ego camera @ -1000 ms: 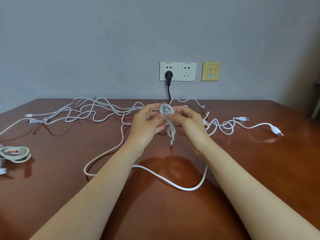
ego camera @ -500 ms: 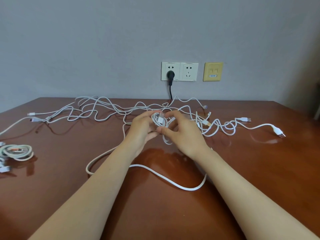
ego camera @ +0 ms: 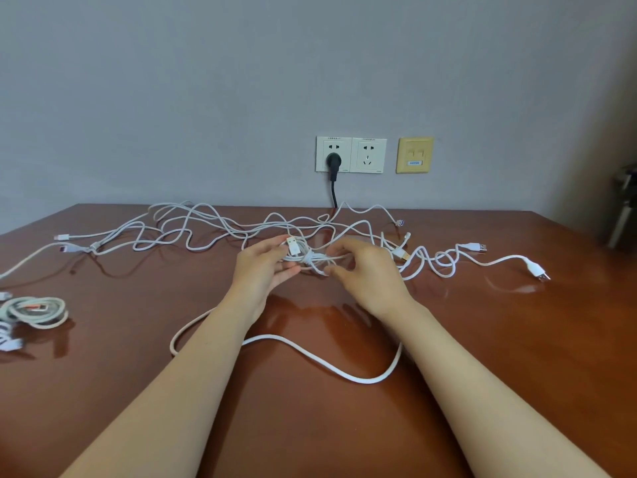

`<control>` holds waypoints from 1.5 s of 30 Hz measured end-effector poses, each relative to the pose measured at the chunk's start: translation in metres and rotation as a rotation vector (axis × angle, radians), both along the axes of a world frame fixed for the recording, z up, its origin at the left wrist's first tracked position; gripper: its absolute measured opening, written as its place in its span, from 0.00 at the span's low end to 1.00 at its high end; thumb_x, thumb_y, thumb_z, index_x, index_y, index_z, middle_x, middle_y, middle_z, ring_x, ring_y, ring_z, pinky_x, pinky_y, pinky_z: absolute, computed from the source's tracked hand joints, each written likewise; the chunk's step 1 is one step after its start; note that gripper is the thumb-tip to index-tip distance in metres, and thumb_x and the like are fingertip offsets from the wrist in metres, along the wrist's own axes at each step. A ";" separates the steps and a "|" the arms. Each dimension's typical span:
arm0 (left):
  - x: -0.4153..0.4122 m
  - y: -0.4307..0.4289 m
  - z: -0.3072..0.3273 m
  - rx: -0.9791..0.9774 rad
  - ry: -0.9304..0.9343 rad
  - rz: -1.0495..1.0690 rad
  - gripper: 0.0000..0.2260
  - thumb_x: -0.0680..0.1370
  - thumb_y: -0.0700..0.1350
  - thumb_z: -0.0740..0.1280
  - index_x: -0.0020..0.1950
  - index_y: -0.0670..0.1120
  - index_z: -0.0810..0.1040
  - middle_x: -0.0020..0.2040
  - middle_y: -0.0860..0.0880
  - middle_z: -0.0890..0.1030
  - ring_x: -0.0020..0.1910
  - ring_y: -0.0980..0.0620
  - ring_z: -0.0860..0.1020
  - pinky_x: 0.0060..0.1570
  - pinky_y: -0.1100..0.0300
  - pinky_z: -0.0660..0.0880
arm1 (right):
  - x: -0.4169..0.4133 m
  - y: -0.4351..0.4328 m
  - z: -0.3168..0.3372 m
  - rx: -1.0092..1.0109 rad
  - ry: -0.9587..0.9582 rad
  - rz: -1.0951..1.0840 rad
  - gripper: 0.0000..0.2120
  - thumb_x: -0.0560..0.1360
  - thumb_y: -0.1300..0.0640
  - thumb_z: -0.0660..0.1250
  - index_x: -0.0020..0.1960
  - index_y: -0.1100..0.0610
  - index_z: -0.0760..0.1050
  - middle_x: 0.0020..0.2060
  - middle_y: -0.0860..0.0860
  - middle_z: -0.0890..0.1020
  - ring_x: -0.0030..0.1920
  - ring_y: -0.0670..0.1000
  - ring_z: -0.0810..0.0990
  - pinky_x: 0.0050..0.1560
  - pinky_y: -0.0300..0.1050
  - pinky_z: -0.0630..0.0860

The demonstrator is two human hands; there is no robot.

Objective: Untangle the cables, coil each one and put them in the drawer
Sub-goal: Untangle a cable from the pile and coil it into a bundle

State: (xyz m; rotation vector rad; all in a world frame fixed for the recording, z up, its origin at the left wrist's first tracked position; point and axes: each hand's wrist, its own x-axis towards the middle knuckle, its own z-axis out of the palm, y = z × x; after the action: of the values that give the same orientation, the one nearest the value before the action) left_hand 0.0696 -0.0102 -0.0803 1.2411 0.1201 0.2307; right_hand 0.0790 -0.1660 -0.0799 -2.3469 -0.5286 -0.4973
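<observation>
Brown table (ego camera: 499,339) w/ white cable tangle (ego camera: 206,229) along far edge; finished coil (ego camera: 34,310) at left edge. Risk: loss of wrap on small bundle (ego camera: 312,260) through slack grip; snag on tangle just behind. Left hand (ego camera: 265,270): fingers curled, pinching plug end of bundle. Right hand (ego camera: 365,274): curled, pinching opposite end. Bundle held mid-table, between hands. Drawer not in view.

White cable bundle (ego camera: 312,261) — seemingly wrapped at its middle — before sprawling white tangle (ego camera: 241,232)
</observation>
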 end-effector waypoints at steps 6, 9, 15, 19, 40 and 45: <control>0.002 -0.001 0.003 0.035 -0.017 0.032 0.08 0.79 0.35 0.61 0.57 0.41 0.74 0.43 0.45 0.80 0.39 0.51 0.79 0.40 0.63 0.80 | 0.004 0.000 0.001 0.154 -0.005 0.009 0.03 0.73 0.64 0.67 0.46 0.60 0.80 0.43 0.51 0.81 0.42 0.46 0.75 0.40 0.24 0.66; 0.000 0.000 0.006 0.029 -0.009 0.050 0.08 0.79 0.35 0.61 0.57 0.41 0.74 0.42 0.45 0.80 0.39 0.51 0.79 0.39 0.64 0.79 | 0.003 0.003 0.003 0.160 -0.012 0.007 0.03 0.73 0.64 0.67 0.46 0.61 0.80 0.42 0.51 0.81 0.40 0.45 0.74 0.39 0.23 0.66; -0.007 0.012 0.017 0.122 0.009 0.046 0.11 0.78 0.34 0.61 0.60 0.37 0.74 0.46 0.42 0.79 0.39 0.50 0.78 0.39 0.62 0.79 | -0.003 0.011 0.007 0.151 -0.065 0.016 0.04 0.73 0.62 0.68 0.46 0.60 0.81 0.44 0.50 0.79 0.42 0.47 0.73 0.39 0.32 0.64; -0.019 0.029 0.033 0.259 0.017 0.029 0.11 0.79 0.34 0.61 0.60 0.38 0.75 0.42 0.46 0.77 0.37 0.50 0.76 0.34 0.66 0.78 | -0.010 0.021 0.007 0.169 -0.071 0.042 0.04 0.73 0.64 0.68 0.45 0.59 0.81 0.43 0.50 0.79 0.40 0.45 0.74 0.40 0.31 0.65; -0.085 0.145 0.051 1.117 0.105 0.193 0.14 0.78 0.39 0.61 0.63 0.46 0.76 0.59 0.45 0.78 0.60 0.48 0.75 0.49 0.67 0.66 | -0.049 0.137 0.025 0.222 0.073 0.218 0.11 0.72 0.65 0.65 0.36 0.52 0.76 0.29 0.44 0.76 0.34 0.46 0.74 0.37 0.33 0.69; -0.080 0.180 0.061 1.135 0.176 0.188 0.14 0.78 0.37 0.59 0.62 0.43 0.77 0.60 0.43 0.79 0.58 0.45 0.76 0.54 0.63 0.69 | -0.042 0.181 0.033 0.281 0.099 0.250 0.13 0.71 0.67 0.64 0.34 0.51 0.74 0.31 0.50 0.76 0.38 0.54 0.77 0.49 0.53 0.77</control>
State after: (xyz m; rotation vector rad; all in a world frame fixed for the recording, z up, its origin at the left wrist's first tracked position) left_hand -0.0102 0.1694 -0.0190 2.3854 0.2786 0.3724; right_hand 0.0372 0.0152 -0.0465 -1.9931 -0.6506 -0.3149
